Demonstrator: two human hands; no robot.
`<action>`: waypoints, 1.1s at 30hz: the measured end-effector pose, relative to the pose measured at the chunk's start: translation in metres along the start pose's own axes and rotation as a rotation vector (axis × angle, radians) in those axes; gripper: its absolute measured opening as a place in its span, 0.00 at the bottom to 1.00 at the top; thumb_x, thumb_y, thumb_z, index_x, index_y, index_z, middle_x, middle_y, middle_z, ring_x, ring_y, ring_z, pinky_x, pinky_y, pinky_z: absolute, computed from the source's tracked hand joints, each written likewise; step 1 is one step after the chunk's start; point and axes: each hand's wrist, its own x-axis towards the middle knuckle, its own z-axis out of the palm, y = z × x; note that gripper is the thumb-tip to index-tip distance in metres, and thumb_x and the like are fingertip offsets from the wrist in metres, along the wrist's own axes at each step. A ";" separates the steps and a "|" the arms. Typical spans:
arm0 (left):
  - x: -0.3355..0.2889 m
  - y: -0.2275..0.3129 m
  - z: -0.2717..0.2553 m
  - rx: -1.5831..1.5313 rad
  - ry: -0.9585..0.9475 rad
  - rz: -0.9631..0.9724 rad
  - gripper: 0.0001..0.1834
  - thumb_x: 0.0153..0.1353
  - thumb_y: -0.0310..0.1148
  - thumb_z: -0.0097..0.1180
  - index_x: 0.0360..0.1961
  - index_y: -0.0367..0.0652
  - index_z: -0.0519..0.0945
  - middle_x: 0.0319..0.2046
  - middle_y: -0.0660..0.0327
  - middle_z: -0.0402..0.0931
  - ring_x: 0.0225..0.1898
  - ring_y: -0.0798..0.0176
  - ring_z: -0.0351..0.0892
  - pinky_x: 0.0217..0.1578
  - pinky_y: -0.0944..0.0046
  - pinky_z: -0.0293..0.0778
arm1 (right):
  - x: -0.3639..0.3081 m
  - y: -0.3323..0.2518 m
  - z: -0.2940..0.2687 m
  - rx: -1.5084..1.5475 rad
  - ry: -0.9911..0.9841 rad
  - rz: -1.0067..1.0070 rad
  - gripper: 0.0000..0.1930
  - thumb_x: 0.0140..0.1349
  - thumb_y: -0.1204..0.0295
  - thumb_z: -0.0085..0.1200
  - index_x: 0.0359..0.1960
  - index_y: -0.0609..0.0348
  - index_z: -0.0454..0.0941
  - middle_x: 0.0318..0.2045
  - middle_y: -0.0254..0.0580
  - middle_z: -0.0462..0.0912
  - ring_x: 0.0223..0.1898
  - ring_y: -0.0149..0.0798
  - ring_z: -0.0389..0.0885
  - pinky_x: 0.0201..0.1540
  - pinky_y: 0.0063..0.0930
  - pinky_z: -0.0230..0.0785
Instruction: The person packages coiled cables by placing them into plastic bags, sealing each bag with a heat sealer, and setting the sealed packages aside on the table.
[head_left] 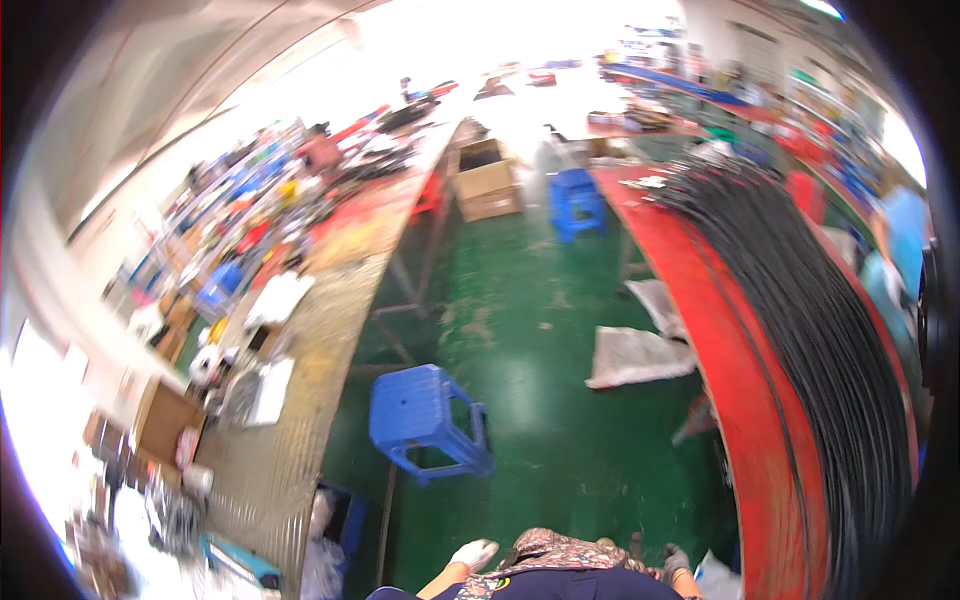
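My left hand (474,555), in a white glove, hangs low beside my patterned apron (550,545). Its fingers are loosely stretched and nothing shows in them. On the other side of the apron is my right hand (677,560), in a greyish glove, small and slightly blurred; it looks loosely open, with no object visible in it. To its right runs a red-topped table (715,345), on which a long bundle of black cables (800,300) lies lengthwise. A blue plastic stool (410,408) stands on the floor ahead of my left hand.
Between the tables runs a green floor (520,300). A worn workbench (325,345) lines the left, cluttered with parts. Farther off stand a cardboard box (487,185) and a second blue stool (575,200). Pale sacks (638,357) lie beside the red table. Another person (900,235) is at the far right.
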 end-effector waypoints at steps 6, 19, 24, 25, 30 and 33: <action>0.019 -0.114 0.073 -0.291 0.035 -0.431 0.27 0.61 0.52 0.46 0.49 0.44 0.82 0.49 0.44 0.79 0.55 0.44 0.76 0.55 0.55 0.69 | -0.059 -0.340 0.168 -0.925 0.013 -0.839 0.18 0.66 0.76 0.47 0.57 0.55 0.76 0.43 0.36 0.81 0.38 0.32 0.77 0.44 0.29 0.72; 0.284 0.034 -0.354 -0.279 0.399 -0.110 0.27 0.67 0.53 0.39 0.51 0.43 0.78 0.50 0.46 0.79 0.53 0.42 0.76 0.56 0.50 0.69 | -0.005 -0.552 0.499 -1.098 -0.271 -0.912 0.22 0.69 0.65 0.46 0.64 0.52 0.67 0.52 0.33 0.74 0.42 0.31 0.68 0.45 0.29 0.64; 0.363 0.075 -0.527 -0.398 0.757 -0.039 0.22 0.67 0.49 0.42 0.50 0.46 0.80 0.48 0.48 0.80 0.50 0.44 0.79 0.52 0.50 0.73 | 0.018 -0.664 0.642 -1.725 -0.134 -1.045 0.25 0.70 0.62 0.42 0.66 0.56 0.63 0.58 0.36 0.69 0.51 0.33 0.64 0.53 0.31 0.57; 0.376 0.073 -0.541 -0.443 0.821 -0.023 0.22 0.67 0.48 0.43 0.50 0.45 0.79 0.47 0.49 0.81 0.50 0.44 0.79 0.52 0.51 0.74 | 0.023 -0.694 0.674 -1.857 -0.105 -1.081 0.25 0.70 0.62 0.42 0.67 0.56 0.62 0.60 0.36 0.68 0.53 0.34 0.63 0.55 0.32 0.56; 0.419 0.030 -0.498 -0.537 0.534 -0.362 0.27 0.67 0.52 0.41 0.55 0.45 0.78 0.54 0.50 0.77 0.58 0.46 0.73 0.60 0.54 0.67 | 0.035 -0.784 0.893 -2.493 0.001 -1.334 0.28 0.71 0.59 0.38 0.69 0.60 0.59 0.65 0.39 0.63 0.62 0.36 0.58 0.63 0.33 0.50; 0.394 0.024 -0.503 -0.748 0.541 -0.482 0.28 0.67 0.54 0.42 0.57 0.47 0.77 0.56 0.52 0.76 0.61 0.50 0.71 0.62 0.56 0.65 | 0.049 -0.822 1.001 -2.836 0.152 -1.478 0.30 0.71 0.57 0.36 0.70 0.62 0.56 0.69 0.41 0.60 0.68 0.38 0.55 0.69 0.35 0.46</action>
